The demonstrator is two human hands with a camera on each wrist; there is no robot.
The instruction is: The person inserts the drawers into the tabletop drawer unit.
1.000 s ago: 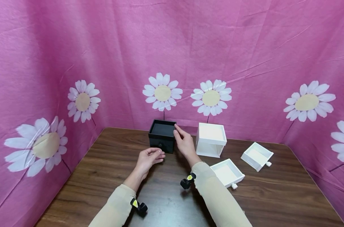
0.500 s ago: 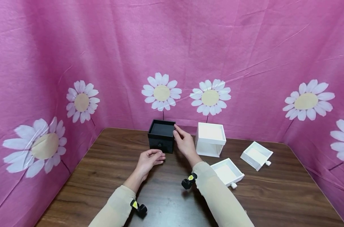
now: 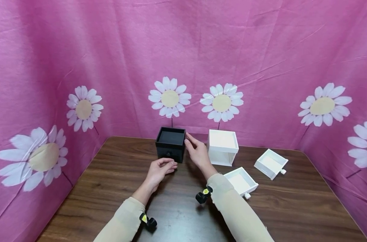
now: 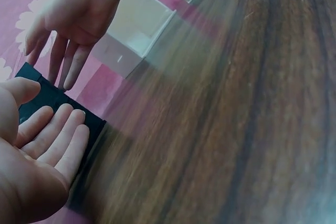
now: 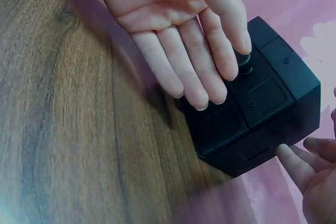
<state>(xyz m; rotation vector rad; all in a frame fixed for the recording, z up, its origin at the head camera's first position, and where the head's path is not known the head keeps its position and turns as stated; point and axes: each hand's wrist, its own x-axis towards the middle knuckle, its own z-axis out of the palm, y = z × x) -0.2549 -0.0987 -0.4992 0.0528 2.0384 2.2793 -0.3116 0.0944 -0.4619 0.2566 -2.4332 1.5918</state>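
A small black drawer box (image 3: 170, 144) with a tray-like top and a round knob (image 5: 244, 66) on its front stands at the back of the table. My left hand (image 3: 160, 169) is just before its lower front, fingers loosely bent and palm turned inward. In the right wrist view the thumb and forefinger of the left hand (image 5: 184, 40) lie beside the knob; nothing is plainly gripped. At the box's right side is my right hand (image 3: 198, 153), its extended fingertips at the wall, seemingly touching it in the right wrist view.
Right of the black box stands a matching white box frame (image 3: 222, 144) with an open front. Two white drawers with knobs, a nearer one (image 3: 241, 181) and a farther one (image 3: 270, 163), lie on the wooden table (image 3: 292, 208). A pink flowered curtain (image 3: 183, 50) hangs behind.
The head view has shifted slightly, so the boxes and drawers sit a little farther left in it. Both hands keep nearly the same place and pose.
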